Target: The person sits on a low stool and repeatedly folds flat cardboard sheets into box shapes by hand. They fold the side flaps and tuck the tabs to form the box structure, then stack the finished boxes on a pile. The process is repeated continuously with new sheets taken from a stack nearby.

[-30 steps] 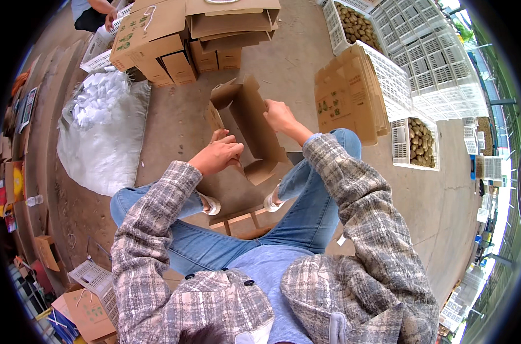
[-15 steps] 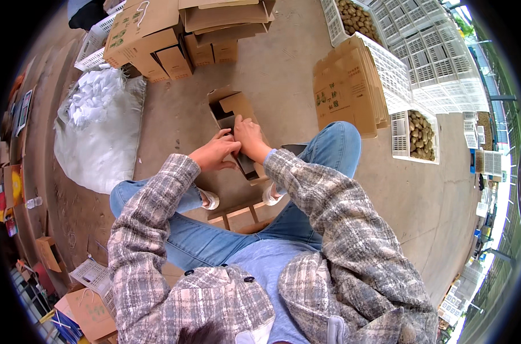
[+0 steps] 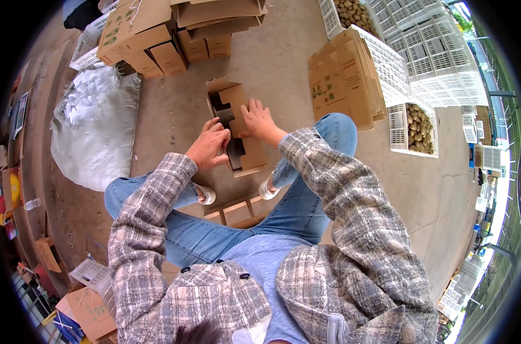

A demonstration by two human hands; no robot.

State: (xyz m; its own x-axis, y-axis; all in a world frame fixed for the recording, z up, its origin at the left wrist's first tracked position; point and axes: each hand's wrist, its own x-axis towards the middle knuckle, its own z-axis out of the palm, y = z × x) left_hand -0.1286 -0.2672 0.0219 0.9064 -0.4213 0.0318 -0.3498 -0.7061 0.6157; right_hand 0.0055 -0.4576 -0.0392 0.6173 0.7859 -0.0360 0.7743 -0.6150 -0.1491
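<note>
On the floor in front of my feet stands a brown cardboard box (image 3: 252,152), narrow, with its slotted flaps folded outward and a dark inside showing. My left hand (image 3: 210,145) is at its left wall, the fingers bent round the upper edge. Across the box, my right hand (image 3: 260,121) lies on the right-hand flap with its fingers apart, the thumb near the flap's inner edge. Part of the left wall is hidden behind my left hand.
Folded cardboard boxes (image 3: 343,80) lean against white crates (image 3: 386,66) at the right. A crate of brown, roundish produce (image 3: 419,129) stands near them. Made-up cartons (image 3: 137,43) are at the far left, above a white sack (image 3: 94,149) topped with white pieces. A wooden stool (image 3: 237,211) is beneath me.
My hands were close together over the middle of the box. Now they are apart, the right one moved right onto the flap, and the flaps lie wider open.
</note>
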